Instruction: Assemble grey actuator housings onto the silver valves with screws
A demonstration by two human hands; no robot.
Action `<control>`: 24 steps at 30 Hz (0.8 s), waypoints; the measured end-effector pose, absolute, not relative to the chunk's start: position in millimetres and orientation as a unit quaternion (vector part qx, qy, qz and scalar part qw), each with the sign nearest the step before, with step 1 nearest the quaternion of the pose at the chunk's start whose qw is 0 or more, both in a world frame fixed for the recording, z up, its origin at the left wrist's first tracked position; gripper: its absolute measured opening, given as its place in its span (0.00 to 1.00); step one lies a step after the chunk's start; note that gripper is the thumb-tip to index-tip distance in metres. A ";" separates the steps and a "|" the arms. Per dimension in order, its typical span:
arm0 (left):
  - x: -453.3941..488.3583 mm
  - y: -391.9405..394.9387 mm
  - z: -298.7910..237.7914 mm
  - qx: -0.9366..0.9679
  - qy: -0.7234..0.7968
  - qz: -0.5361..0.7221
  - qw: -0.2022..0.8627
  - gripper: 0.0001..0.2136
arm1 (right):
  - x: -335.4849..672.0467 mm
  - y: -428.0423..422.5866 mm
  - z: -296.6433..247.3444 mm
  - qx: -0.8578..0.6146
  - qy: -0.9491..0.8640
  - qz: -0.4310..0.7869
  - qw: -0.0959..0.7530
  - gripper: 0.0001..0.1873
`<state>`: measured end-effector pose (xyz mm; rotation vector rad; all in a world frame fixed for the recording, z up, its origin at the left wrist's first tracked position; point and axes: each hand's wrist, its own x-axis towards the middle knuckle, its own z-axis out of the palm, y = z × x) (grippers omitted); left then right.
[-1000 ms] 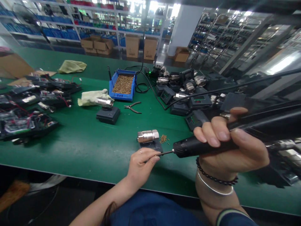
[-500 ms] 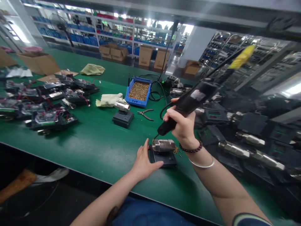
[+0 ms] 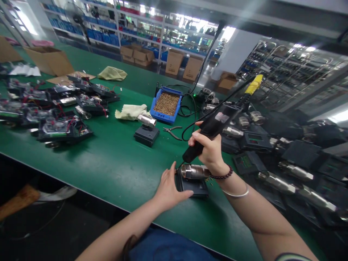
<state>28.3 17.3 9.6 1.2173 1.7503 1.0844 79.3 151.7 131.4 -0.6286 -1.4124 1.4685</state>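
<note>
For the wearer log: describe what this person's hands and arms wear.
Both forearms are bare. The right hand has a dark bead bracelet and a thin silver bangle at the wrist; a dark sleeve edge shows near the elbow. The left hand shows nothing worn.

Bare green table (image 3: pixel 108 170) open across lower left and centre, boards (image 3: pixel 57 127) crowding left edge, lone unit (image 3: pixel 146 132), pliers (image 3: pixel 172 131), bin (image 3: pixel 166 105) mid-frame, driver (image 3: pixel 214 125) slanting right of centre, piled units (image 3: pixel 285 156) blocking right side.

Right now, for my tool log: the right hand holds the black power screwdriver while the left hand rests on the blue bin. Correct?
No. In the head view the left hand rests on the black base, not the blue bin; the right hand does hold the black power screwdriver.
</note>
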 end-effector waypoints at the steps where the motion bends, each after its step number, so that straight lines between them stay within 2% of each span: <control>1: 28.4 17.4 9.8 0.473 0.682 0.422 0.366 0.52 | 79.6 151.4 130.8 -0.256 -0.582 0.603 0.482 0.18; 6: 28.8 17.2 11.6 0.472 0.685 0.418 0.365 0.52 | 77.7 152.1 126.2 -0.240 -0.605 0.609 0.453 0.17; 16: 28.9 18.4 13.1 0.458 0.683 0.443 0.357 0.53 | 72.0 167.3 131.3 -0.187 -0.630 0.702 0.274 0.23; 21: 29.1 19.4 10.4 0.455 0.687 0.446 0.349 0.52 | 68.5 166.5 126.8 -0.161 -0.633 0.716 0.247 0.23; 24: 27.8 21.5 10.6 0.463 0.686 0.440 0.349 0.51 | 63.7 165.8 126.3 -0.147 -0.637 0.717 0.242 0.27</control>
